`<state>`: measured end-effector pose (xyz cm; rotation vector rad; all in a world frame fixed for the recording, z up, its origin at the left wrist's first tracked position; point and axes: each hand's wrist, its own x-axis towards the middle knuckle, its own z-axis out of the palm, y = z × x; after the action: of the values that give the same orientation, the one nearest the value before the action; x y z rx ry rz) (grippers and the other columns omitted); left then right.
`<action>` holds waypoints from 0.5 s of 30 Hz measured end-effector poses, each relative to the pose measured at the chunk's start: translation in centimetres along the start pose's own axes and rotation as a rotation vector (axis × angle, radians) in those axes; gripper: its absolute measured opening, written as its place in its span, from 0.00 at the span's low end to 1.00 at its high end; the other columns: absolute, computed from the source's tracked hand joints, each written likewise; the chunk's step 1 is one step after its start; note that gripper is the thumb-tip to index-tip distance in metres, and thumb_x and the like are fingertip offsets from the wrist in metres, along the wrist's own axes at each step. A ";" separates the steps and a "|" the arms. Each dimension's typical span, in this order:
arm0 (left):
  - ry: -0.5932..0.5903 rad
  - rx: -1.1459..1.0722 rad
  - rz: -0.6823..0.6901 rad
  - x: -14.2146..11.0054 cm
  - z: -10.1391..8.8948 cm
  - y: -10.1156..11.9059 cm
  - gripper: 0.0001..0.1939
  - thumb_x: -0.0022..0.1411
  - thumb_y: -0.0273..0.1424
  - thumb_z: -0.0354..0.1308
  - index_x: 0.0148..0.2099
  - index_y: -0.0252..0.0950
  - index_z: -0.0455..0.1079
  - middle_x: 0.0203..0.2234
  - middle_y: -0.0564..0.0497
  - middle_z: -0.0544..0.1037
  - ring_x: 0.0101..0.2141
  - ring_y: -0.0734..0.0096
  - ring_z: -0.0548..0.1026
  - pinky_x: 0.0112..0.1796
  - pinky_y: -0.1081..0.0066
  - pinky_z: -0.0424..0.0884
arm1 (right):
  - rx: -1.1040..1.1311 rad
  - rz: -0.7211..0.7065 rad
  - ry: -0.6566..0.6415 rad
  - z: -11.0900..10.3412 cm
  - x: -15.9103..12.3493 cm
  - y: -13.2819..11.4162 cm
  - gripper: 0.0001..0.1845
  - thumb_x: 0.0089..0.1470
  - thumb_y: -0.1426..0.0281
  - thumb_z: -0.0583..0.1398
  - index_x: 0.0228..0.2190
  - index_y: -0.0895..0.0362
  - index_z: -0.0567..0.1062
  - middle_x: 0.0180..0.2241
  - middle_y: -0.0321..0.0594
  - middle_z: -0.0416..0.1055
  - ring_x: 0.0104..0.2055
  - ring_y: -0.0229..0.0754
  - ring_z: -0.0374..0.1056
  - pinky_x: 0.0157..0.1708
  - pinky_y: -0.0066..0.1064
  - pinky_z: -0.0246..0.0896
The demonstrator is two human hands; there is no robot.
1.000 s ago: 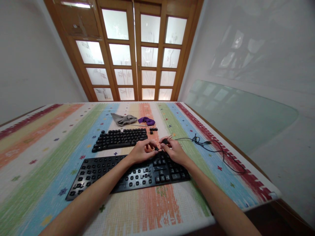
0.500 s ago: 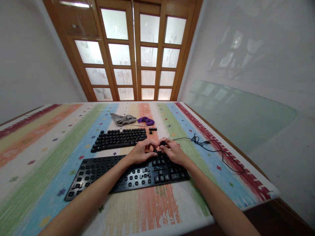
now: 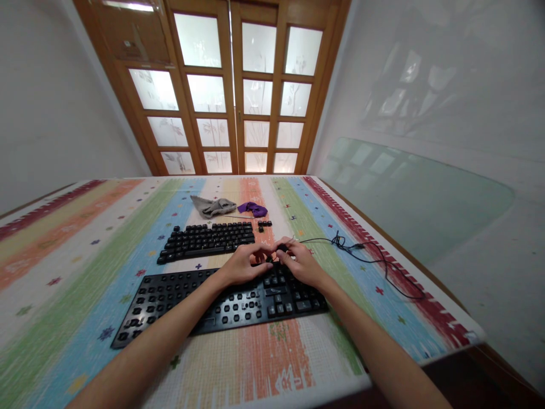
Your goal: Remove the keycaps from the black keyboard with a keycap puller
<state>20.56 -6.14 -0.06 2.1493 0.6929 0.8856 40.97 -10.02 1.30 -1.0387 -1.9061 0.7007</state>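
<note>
A black keyboard point(image 3: 232, 326) lies on the cloth-covered table, most of its left and middle keycaps off and the right-hand keys still on. Over its upper edge, my right hand point(image 3: 303, 266) is closed around a small black keycap puller point(image 3: 283, 248), whose thin wires stick out above the fingers. My left hand point(image 3: 247, 266) is close beside it, thumb and fingers curled together at the top row; what they pinch is too small to make out. Beyond the keyboard, loose black keycaps point(image 3: 204, 240) are laid out in keyboard order.
A few separate keycaps point(image 3: 264, 224) sit right of the laid-out block. Behind them lie a grey cloth point(image 3: 215, 207) and a purple cloth point(image 3: 254, 209). A black cable point(image 3: 370, 258) trails to the right over the striped tablecloth point(image 3: 59, 284). A wall borders the table's right side.
Both hands stay at the keyboard's upper edge. The left fingers have shifted very slightly; little else differs.
</note>
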 end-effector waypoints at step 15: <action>0.186 0.083 0.206 0.3 0.3 -0.4 0.08 0.57 0.23 0.59 0.39 0.34 0.76 0.33 0.48 0.81 0.32 0.72 0.78 0.36 0.72 0.76 | -0.014 0.023 0.132 0.4 0.0 0.6 0.11 0.62 0.65 0.56 0.37 0.57 0.74 0.35 0.42 0.73 0.32 0.41 0.68 0.33 0.33 0.64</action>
<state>20.87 -5.80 -0.41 2.2604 0.6150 1.1973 40.81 -9.75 0.66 -1.0900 -1.7907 0.6174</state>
